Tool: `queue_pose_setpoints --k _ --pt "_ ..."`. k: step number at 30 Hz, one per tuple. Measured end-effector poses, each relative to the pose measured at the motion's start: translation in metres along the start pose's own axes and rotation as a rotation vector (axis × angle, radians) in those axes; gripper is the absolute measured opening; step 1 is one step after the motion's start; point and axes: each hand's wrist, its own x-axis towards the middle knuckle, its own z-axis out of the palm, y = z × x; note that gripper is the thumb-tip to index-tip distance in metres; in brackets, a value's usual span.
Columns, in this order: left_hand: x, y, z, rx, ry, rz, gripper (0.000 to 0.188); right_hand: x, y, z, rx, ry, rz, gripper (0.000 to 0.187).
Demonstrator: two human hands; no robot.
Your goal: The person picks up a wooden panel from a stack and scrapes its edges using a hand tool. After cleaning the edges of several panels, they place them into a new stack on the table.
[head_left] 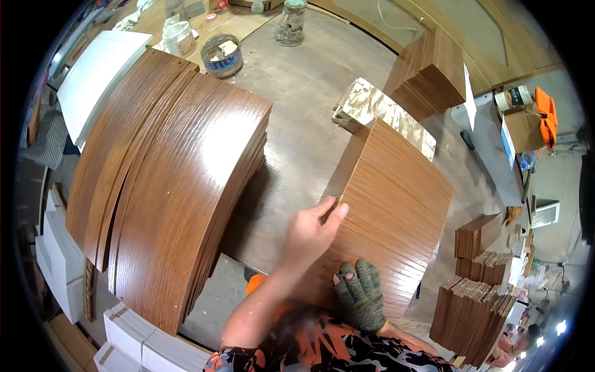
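Note:
In front of me a block of brown wood-grain boards [396,204] sits on the grey worktable, with thin seams running across its top. My bare left hand [308,234] grips the block's left edge, thumb on top and fingers down the side. My right hand [361,299], in a grey-green knitted glove with bare fingertips, lies flat on the near part of the same block. At the block's far end, a mottled white-and-brown block [384,111] touches or nearly touches it.
Two stacks of glossy brown panels [186,173] fill the left side. More brown boards [431,71] stand at the far right, others [471,313] at the near right. Far back are a round tub [221,57] and a stained jar [290,25]. A screwdriver [467,139] lies to the right.

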Motion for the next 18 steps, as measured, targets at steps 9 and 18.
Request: queue_pose_setpoints --k 9,18 --pt "0.016 0.01 -0.004 0.056 0.013 -0.166 0.031 -0.002 -0.001 -0.005 0.052 -0.045 0.03 0.048" --pt "0.02 0.016 -0.001 0.131 0.044 -0.166 0.033 -0.008 0.0 -0.005 0.053 -0.147 0.036 0.063"
